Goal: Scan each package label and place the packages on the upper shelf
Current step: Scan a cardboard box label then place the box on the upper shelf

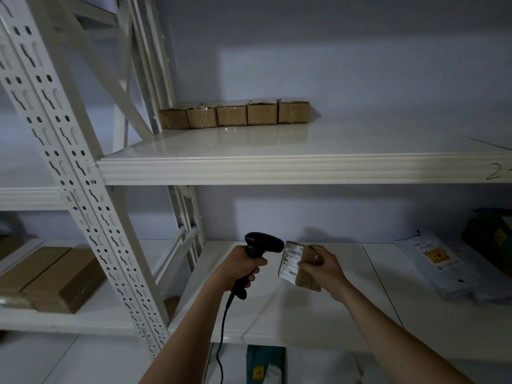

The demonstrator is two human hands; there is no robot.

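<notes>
Lower centre of frame: left hand (pixel 243 268) is gripping the black corded handheld barcode scanner (pixel 256 254), fingers wrapped round the handle, its head almost touching the white label (pixel 291 260). Right hand (pixel 322 266) is pinching the small brown cardboard package (pixel 304 278), tilted, label side facing the scanner; print too small to read. Upper centre: five small brown cardboard boxes (pixel 232 115) are sitting in a row on the white upper shelf (pixel 304 167), "2" handwritten on its right edge.

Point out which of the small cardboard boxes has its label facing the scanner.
The box in the right hand, below the upper shelf. Its white label faces the scanner; the five boxes on the shelf show plain ends.
</notes>
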